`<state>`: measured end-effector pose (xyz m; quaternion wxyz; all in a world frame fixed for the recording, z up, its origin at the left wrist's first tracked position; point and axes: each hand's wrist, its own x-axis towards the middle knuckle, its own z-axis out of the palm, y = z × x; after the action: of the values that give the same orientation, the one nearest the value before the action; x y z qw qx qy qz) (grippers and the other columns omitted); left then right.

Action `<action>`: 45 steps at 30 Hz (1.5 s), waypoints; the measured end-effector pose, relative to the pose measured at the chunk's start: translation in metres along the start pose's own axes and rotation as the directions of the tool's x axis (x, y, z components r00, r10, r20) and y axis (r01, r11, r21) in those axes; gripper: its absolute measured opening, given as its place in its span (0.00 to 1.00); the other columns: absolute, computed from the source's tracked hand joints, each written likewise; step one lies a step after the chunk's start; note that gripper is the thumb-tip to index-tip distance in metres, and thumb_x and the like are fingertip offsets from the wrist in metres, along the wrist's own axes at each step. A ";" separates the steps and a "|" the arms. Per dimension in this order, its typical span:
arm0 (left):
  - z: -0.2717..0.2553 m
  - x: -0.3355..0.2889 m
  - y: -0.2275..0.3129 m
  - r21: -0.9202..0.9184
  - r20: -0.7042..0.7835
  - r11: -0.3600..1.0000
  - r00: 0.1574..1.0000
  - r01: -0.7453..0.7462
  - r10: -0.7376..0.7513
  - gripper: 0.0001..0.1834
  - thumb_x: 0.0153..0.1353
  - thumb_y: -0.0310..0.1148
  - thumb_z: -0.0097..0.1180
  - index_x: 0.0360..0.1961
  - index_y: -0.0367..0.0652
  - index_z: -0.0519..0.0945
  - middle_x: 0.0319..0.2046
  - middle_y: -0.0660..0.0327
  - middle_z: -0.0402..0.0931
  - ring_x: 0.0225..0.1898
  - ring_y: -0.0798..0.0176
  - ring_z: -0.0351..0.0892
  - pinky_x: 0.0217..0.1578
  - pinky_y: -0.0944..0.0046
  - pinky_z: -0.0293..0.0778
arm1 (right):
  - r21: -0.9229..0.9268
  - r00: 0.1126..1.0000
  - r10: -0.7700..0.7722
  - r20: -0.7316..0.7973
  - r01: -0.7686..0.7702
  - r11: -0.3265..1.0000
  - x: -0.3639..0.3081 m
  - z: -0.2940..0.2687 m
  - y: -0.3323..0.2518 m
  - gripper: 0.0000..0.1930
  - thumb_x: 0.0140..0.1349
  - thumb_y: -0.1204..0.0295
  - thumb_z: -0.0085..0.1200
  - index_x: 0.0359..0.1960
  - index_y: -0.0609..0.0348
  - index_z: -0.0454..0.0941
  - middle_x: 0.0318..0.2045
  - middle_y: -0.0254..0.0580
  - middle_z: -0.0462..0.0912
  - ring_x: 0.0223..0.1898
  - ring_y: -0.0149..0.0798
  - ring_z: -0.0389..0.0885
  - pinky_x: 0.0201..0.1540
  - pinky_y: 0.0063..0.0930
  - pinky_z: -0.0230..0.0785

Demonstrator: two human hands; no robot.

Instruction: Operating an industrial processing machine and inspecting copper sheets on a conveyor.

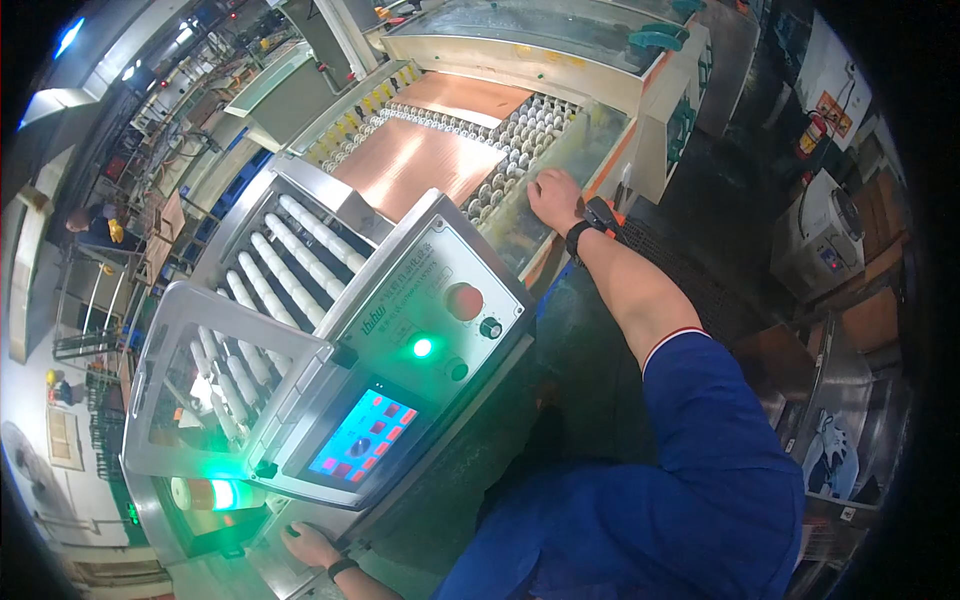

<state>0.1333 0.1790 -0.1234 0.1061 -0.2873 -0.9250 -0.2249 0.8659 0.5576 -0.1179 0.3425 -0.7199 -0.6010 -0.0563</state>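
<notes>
Right hand (556, 200) on conveyor rim (610, 160); flat, copper-coloured sheet (418, 165) leftward. Left hand (310, 545) at metal ledge (268, 560). Closure of both grips: unclear.

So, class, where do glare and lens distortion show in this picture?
Head view: pale glare streaks the nearer copper-coloured sheet; the round green light looks overexposed; straight edges bend toward the rim; corners fall to black.

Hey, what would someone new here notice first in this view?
Probably the glowing green light on the tilted control panel near centre, above its lit screen. Beyond the panel, two shiny copper-coloured sheets lie on conveyor rollers; the right hand rests on the ledge beside them.
</notes>
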 end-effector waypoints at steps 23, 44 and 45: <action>-0.002 -0.005 0.004 -0.037 -0.041 0.999 0.999 0.025 -0.027 0.23 0.66 0.43 0.55 0.55 0.37 0.81 0.53 0.43 0.82 0.54 0.38 0.80 0.55 0.45 0.74 | -0.024 0.991 -0.059 0.121 0.063 0.998 0.008 0.016 0.011 0.16 0.61 0.63 0.51 0.30 0.63 0.85 0.40 0.59 0.84 0.47 0.63 0.81 0.53 0.55 0.72; 0.005 -0.006 0.016 -0.018 -0.195 0.999 0.980 -0.033 0.029 0.21 0.60 0.38 0.58 0.51 0.36 0.83 0.59 0.50 0.79 0.63 0.47 0.74 0.65 0.49 0.67 | -0.140 0.991 -0.133 0.021 0.135 0.981 0.020 0.027 0.055 0.21 0.72 0.58 0.48 0.41 0.67 0.81 0.42 0.61 0.83 0.47 0.66 0.79 0.50 0.54 0.70; 0.004 -0.007 0.014 -0.016 -0.192 1.000 0.981 -0.023 0.019 0.22 0.60 0.38 0.58 0.52 0.36 0.83 0.60 0.50 0.79 0.64 0.48 0.74 0.66 0.49 0.66 | -0.145 0.992 -0.115 0.054 0.122 0.982 0.020 0.029 0.051 0.21 0.72 0.58 0.48 0.42 0.68 0.82 0.43 0.61 0.83 0.47 0.66 0.79 0.50 0.54 0.70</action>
<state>0.1467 0.1879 -0.1246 0.1948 -0.2749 -0.9053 -0.2587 0.9080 0.5879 -0.1517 0.2706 -0.7074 -0.6445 -0.1047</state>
